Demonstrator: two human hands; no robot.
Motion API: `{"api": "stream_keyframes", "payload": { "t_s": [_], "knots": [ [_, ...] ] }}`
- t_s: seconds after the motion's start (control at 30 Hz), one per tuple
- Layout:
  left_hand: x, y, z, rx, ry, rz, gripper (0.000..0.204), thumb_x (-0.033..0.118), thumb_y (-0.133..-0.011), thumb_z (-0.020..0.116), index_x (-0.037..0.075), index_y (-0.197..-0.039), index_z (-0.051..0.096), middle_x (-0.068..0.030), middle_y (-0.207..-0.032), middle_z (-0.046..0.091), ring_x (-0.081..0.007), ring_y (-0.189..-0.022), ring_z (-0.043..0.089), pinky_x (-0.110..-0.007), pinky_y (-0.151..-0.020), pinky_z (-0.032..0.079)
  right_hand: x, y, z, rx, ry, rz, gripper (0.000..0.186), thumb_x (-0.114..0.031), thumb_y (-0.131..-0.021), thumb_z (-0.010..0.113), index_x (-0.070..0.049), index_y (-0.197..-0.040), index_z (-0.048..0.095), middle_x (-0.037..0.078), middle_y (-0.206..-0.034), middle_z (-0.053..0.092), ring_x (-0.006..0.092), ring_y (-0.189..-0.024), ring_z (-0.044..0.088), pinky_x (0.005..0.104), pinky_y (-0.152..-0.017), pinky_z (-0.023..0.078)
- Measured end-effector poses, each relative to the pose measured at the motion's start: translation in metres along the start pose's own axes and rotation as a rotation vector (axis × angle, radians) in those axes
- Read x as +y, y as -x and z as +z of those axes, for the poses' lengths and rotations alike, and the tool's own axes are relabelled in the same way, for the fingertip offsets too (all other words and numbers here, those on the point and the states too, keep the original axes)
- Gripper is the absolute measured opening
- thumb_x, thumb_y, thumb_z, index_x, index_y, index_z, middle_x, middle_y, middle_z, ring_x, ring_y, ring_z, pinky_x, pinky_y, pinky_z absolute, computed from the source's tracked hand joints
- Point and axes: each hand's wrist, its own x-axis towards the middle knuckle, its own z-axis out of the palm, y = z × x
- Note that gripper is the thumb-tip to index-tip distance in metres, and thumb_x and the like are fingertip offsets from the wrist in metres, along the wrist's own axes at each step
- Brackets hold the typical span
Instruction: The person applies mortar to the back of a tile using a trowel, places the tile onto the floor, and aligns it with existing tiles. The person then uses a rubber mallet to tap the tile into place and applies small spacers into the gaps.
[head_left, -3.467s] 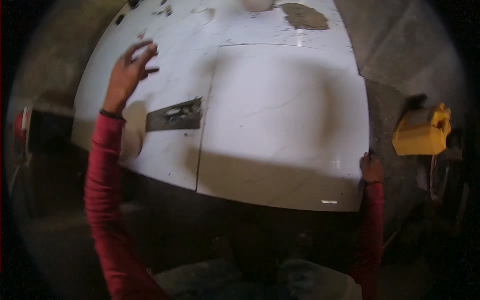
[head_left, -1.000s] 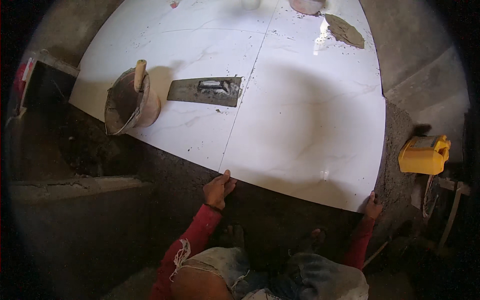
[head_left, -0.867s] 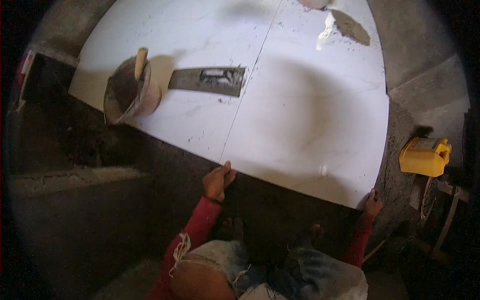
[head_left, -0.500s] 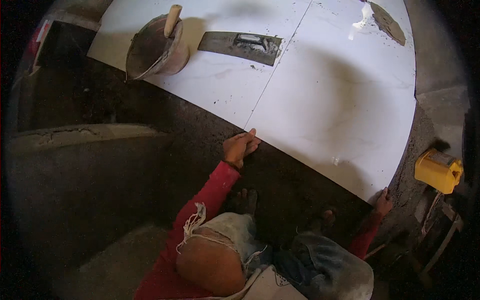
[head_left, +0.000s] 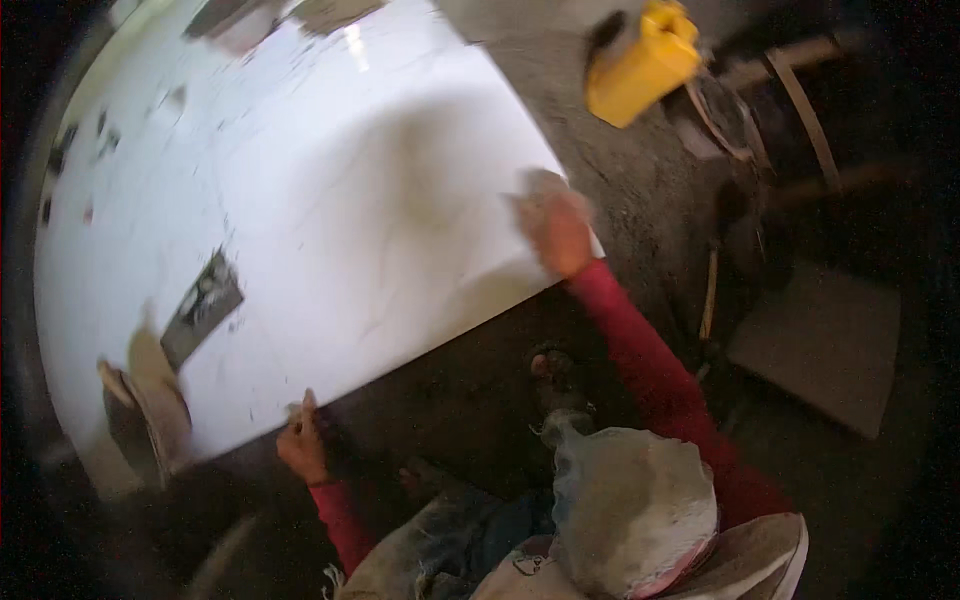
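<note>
Left hand (head_left: pixel 303 447) is gripping the near edge of the big white tile (head_left: pixel 330 215) lying flat on the gray floor, fingers curled under, while right hand (head_left: pixel 556 228), blurred, is pressing flat on its right corner, with a bucket (head_left: pixel 140 420) at the left, a trowel (head_left: pixel 203 305) resting on the tile and a yellow can (head_left: pixel 640 62) standing beyond.

A yellow canister (head_left: pixel 640 62) on grey ground — a blurred bucket (head_left: pixel 140 420), seemingly, and trowel (head_left: pixel 200 305) lower left.

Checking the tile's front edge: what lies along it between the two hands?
In the head view the edge of the white tile runs bare between the left hand and the right hand; only dark floor shows below it.
</note>
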Motion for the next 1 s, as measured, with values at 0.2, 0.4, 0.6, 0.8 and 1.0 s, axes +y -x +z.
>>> {"api": "stream_keyframes", "payload": {
  "t_s": [0.2,0.4,0.6,0.8,1.0],
  "knots": [
    [0.084,0.003,0.038,0.127,-0.263,1.130,0.069,0.043,-0.087,0.064,0.006,-0.141,0.042,-0.0216,-0.146,0.039,-0.0336,-0.134,0.039,-0.051,-0.107,0.030,-0.072,-0.043,0.084,-0.065,-0.276,-0.056,0.072,-0.046,-0.090,0.055,-0.004,-0.144,0.033,0.020,-0.153,0.023,0.0327,-0.143,0.019,0.0573,-0.115,0.007],
    [0.082,-0.039,0.077,0.222,-0.400,0.971,0.059,0.042,-0.097,0.047,0.016,-0.149,0.032,-0.0118,-0.156,0.024,-0.0341,-0.144,0.019,-0.055,-0.113,0.015,0.075,0.009,0.058,-0.157,0.221,0.236,0.023,-0.023,-0.086,0.055,-0.012,-0.103,0.067,0.011,-0.116,0.064,0.0297,-0.113,0.056,0.0578,-0.097,0.035],
    [0.087,-0.092,0.058,0.319,-0.353,0.852,0.065,0.044,-0.096,0.049,0.008,-0.148,0.030,-0.0152,-0.155,0.025,-0.0357,-0.143,0.021,-0.052,-0.115,0.016,0.233,0.257,-0.120,0.146,0.601,0.997,0.028,-0.012,-0.089,0.054,-0.005,-0.115,0.062,0.015,-0.114,0.061,0.0337,-0.103,0.058,0.0423,-0.088,0.047],
    [0.111,-0.150,0.069,0.332,-0.426,0.852,0.090,0.056,-0.089,0.055,-0.006,-0.145,0.024,-0.0310,-0.150,0.022,-0.0417,-0.142,0.015,-0.050,-0.117,0.009,0.199,0.419,-0.143,-0.125,0.446,1.326,0.034,-0.018,-0.091,0.053,-0.004,-0.122,0.055,0.016,-0.123,0.054,0.0340,-0.112,0.051,0.0422,-0.094,0.042],
    [0.156,-0.161,0.052,0.074,-0.389,0.637,0.098,0.066,-0.088,0.045,-0.007,-0.146,0.017,-0.0323,-0.152,0.011,-0.0445,-0.143,0.008,-0.054,-0.115,0.010,0.181,0.432,-0.142,-0.050,0.304,1.407,0.042,-0.025,-0.094,0.051,-0.004,-0.130,0.048,0.018,-0.131,0.047,0.0343,-0.121,0.045,0.0421,-0.101,0.036]
  ]
}}
